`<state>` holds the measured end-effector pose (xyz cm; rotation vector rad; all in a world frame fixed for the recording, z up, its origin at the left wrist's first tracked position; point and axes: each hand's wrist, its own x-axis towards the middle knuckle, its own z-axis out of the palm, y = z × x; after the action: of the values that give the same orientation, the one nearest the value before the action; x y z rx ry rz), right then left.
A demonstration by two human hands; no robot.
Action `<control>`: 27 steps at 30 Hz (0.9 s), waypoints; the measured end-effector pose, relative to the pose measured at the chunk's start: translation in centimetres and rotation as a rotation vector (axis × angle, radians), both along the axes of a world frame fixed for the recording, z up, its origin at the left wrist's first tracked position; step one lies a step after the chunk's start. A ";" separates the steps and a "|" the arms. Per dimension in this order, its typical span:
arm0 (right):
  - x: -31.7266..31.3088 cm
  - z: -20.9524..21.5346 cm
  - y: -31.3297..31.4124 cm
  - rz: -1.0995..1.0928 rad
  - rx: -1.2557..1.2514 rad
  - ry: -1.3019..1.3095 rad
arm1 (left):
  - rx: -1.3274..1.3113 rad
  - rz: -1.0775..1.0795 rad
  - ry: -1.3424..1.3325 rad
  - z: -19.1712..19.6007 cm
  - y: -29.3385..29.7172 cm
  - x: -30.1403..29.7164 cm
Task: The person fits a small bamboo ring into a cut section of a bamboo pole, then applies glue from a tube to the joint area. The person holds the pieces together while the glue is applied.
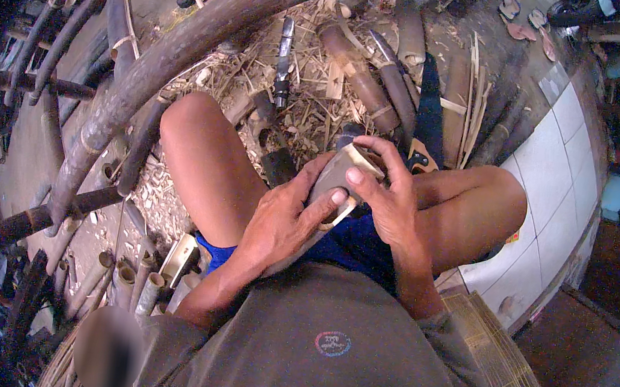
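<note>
A short piece of bamboo [332, 182] with a dark grey outside and pale cut edges is held between my two hands, above my lap. My left hand [281, 217] wraps round its left side, thumb pressed on the near pale edge. From the right, my right hand [394, 202] grips the far end, its thumb lying on the upper face and its fingers curled over the far edge. Part of the bamboo is hidden under the fingers. On the shavings ahead lies a knife [285, 59], apart from both hands. A saw [431, 104] with a wooden handle lies beyond my right knee.
A long thick bamboo pole [141, 74] arches across the left and far side. Cut bamboo lengths [353, 66] lie among pale shavings [251, 74]. Upright bamboo tubes [123, 283] stand at lower left. White floor tiles [551, 196] run along the right, with sandals [521, 19] farther off.
</note>
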<state>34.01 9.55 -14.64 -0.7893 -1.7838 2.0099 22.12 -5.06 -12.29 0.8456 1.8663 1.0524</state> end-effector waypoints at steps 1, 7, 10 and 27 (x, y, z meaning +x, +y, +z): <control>0.1 -0.1 -0.1 0.009 -0.056 0.012 | 0.007 -0.017 -0.004 0.1 -0.1 -0.1; 1.3 -2.6 0.3 0.037 -0.242 0.145 | 0.093 -0.162 -0.033 -1.3 -0.9 -1.5; 1.3 -3.6 0.6 0.052 -0.224 0.154 | 0.078 -0.148 -0.074 -1.2 -0.8 -1.2; 0.4 -3.6 0.8 0.041 -0.004 0.047 | 0.035 0.011 -0.220 -3.8 -0.2 -1.8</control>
<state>34.45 10.37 -18.28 -0.7060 -1.7837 2.0419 20.36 -5.26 -16.09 0.7098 1.6744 1.1401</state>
